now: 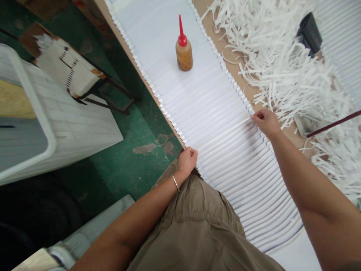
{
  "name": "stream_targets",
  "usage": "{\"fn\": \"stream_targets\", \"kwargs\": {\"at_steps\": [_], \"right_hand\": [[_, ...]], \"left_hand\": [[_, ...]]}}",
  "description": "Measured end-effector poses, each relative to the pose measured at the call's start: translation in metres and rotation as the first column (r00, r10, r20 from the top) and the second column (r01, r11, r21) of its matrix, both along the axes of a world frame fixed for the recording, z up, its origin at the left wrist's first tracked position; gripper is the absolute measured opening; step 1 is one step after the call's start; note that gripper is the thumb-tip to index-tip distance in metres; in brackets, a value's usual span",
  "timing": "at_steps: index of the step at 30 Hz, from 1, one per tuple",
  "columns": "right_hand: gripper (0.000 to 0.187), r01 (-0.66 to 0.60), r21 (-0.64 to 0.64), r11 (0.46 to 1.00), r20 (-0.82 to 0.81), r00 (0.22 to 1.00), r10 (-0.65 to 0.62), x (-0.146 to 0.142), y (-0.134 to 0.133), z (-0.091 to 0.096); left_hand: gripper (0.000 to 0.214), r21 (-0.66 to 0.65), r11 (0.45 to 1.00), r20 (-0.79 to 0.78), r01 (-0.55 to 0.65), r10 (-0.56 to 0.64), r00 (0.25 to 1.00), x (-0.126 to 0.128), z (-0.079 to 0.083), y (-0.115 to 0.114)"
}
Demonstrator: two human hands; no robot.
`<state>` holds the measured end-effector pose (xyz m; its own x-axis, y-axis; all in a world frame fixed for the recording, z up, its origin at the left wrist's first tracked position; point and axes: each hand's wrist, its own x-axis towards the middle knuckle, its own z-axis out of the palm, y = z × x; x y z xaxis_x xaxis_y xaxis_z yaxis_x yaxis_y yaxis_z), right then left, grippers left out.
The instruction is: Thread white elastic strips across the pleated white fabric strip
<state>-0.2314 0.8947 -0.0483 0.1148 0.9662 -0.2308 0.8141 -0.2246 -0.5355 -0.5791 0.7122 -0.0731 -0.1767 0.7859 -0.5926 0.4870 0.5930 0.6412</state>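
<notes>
– green floor is seen in the head view beside a brown work surface, covered by rows of white strips. where is the single strip held?

– across those rows, its ends pinched by the left hand at one border and the right hand at the other.

– what could be spoiled?

– alignment, probably: skew would be caused by an uneven pull. the red-tipped bottle, stood farther along, might be toppled if the rows were tugged.
</notes>
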Motion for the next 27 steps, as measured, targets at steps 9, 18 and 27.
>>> {"fn": "stream_targets", "kwargs": {"at_steps": [9,18,27], "right_hand": [[0.017,0.047,0.034,0.998,0.045,0.998,-0.048,-0.006,0.002,-0.015],[0.015,-0.012,0.054,0.998,0.143,0.99,0.004,-0.013,0.001,-0.022],[0.013,-0.037,0.037,0.999,0.197,0.98,0.029,-0.017,0.001,-0.024]], "left_hand": [[0.022,-0.004,1.0,0.008,0.017,-0.017,1.0,0.0,0.009,0.004],[0.021,0.002,0.999,-0.039,0.05,-0.05,0.998,0.0,0.009,0.005],[0.022,-0.006,0.996,-0.084,0.085,-0.085,0.993,-0.001,0.002,0.004]]}}
